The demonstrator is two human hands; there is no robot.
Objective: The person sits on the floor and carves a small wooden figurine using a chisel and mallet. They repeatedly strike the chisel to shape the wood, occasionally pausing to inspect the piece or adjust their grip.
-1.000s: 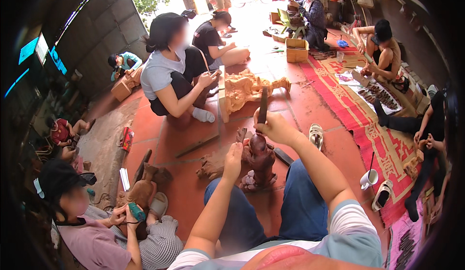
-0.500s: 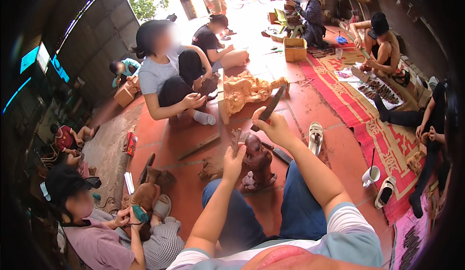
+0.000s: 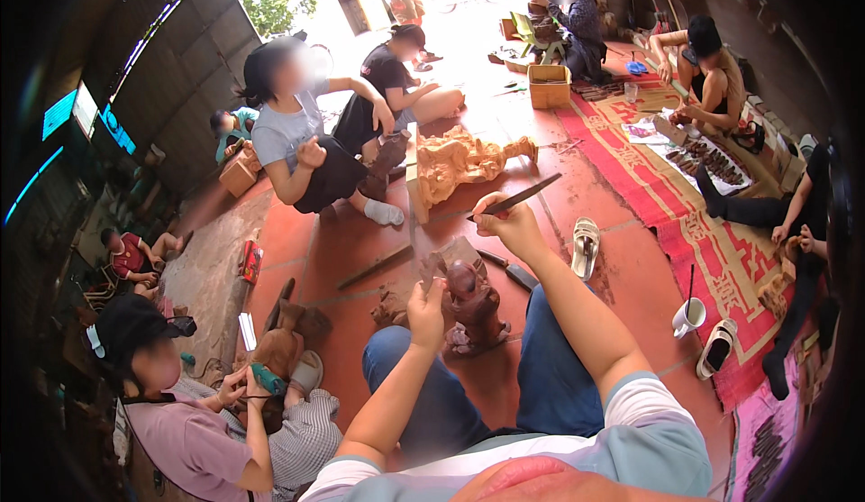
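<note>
- Since the earlier frame, the dark flat tool (image 3: pixel 533 193) has turned: it stood upright over the carving, and now it lies at a low slant, its long end to the right and away from the person. The left hand has also come lower.
- The right hand (image 3: pixel 505 227) is closed around the near part of this tool, in the air beyond the carving. For good control, I would keep this grip firm but not stiff.
- The left hand (image 3: pixel 426 314) has its fingers curled, beside the carving. A blurred brown thing shows above it; I cannot tell whether the hand holds it.
- The dark carved figure (image 3: pixel 475 295) stands on the floor between the knees, and the tool is apart from it. In my judgement, it should be steadied before any contact, with fingers away from the tool's path.
- Just beyond the right knee (image 3: pixel 550 344) lies a second dark tool (image 3: pixel 521 277); it is better not to press the leg against it.
- Farther away, a pale wooden carving (image 3: pixel 459 167) lies on the tiles; the long tool should not swing toward it.
</note>
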